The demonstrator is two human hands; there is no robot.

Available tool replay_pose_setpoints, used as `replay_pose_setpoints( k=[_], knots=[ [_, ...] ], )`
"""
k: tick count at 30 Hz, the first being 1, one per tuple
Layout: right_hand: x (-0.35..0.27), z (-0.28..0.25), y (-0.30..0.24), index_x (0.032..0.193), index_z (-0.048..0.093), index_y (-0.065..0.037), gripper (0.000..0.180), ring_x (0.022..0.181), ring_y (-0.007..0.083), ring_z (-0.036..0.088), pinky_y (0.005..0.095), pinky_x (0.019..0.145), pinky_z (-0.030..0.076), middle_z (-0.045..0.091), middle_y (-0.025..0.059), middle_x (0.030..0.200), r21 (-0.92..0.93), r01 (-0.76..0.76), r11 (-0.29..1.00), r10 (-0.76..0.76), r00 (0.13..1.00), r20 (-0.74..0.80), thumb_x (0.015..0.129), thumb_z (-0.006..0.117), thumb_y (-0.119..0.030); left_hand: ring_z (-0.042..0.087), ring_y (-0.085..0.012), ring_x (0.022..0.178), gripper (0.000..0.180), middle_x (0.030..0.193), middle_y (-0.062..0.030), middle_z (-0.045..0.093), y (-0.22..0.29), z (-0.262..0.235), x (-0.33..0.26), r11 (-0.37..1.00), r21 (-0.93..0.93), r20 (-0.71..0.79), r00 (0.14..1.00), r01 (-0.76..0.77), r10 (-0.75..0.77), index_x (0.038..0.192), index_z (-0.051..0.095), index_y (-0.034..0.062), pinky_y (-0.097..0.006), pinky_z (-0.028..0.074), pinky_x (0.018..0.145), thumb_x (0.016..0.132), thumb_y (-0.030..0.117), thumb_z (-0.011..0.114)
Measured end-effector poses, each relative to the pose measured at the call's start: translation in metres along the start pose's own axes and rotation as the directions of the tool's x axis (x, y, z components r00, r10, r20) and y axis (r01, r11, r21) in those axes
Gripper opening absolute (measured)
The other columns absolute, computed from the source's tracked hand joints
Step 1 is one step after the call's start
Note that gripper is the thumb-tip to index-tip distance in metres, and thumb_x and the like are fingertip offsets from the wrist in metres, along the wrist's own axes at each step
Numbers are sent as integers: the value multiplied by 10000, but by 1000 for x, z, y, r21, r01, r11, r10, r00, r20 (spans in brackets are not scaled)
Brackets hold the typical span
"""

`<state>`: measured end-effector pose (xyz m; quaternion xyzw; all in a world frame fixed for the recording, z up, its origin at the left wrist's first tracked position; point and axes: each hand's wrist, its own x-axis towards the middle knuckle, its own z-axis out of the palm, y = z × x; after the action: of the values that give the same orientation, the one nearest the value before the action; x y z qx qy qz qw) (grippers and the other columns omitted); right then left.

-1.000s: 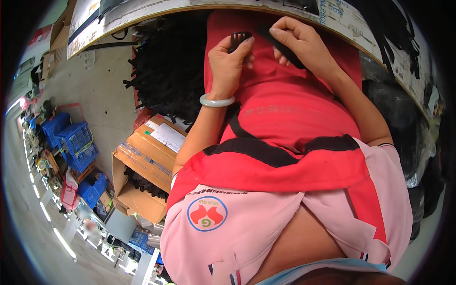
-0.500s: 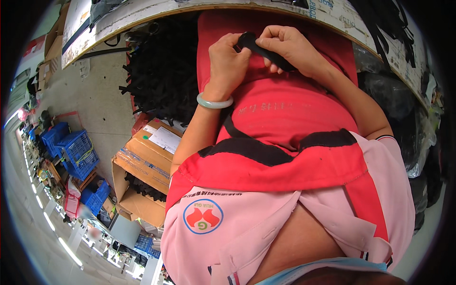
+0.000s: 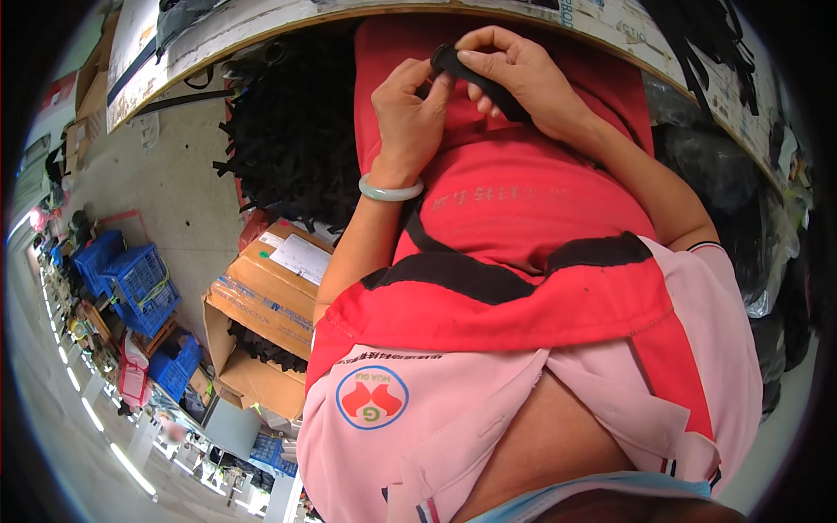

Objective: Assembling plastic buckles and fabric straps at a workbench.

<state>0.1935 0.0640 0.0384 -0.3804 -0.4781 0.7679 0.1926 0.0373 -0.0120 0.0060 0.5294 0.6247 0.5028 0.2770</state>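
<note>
Both hands close in on one black strap [image 3: 499, 94], drawn together from their wider spacing a second ago.
The left hand [image 3: 408, 113] pinches the strap's upper end while the right hand [image 3: 527, 78] clamps along its length, holding it over a red apron [image 3: 523, 170] near the table [image 3: 641, 39] edge. A pile of black strips [image 3: 288, 139] lies to the left, near an open cardboard box [image 3: 261, 292].

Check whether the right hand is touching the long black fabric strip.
Touching: the head view shows the right hand gripping the black strip, its thumb against the upper surface without a gap.
</note>
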Motion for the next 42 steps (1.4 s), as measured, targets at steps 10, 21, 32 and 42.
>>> replay_pose_setpoints(
  k=[10,21,32,42],
  knots=[
    [9,-17,12,1034,662,-46,224,725,54,580,199,670,462,641,14,835,61,5,998,-4,1000,-13,913,639,-233,576,-146,671,179,836,-80,628,8,-7,-4,429,-669,396,780,607,-485,977,633,-47,-247,438,527,907,113,596],
    [-10,-18,-30,793,634,-48,219,555,22,450,196,498,347,511,-49,625,-449,60,891,-46,998,42,878,672,-246,608,-135,592,213,819,-114,681,9,2,6,649,-672,129,919,357,-372,1048,653,-60,-222,456,472,902,94,635],
    [-1,-19,-4,927,602,-55,247,567,69,515,199,497,430,557,4,693,-9,-142,990,142,990,-11,929,605,-302,478,-32,570,165,832,11,606,21,-3,-1,789,-464,126,912,403,-391,1042,676,-14,-176,363,486,894,36,623],
    [7,-75,-11,888,613,-15,185,632,99,571,250,574,467,610,33,725,-357,259,897,-341,921,-188,908,601,-198,414,-36,470,83,631,21,516,48,-123,-4,855,-67,291,830,515,-477,885,651,-31,-193,261,411,859,22,593]
  ],
)
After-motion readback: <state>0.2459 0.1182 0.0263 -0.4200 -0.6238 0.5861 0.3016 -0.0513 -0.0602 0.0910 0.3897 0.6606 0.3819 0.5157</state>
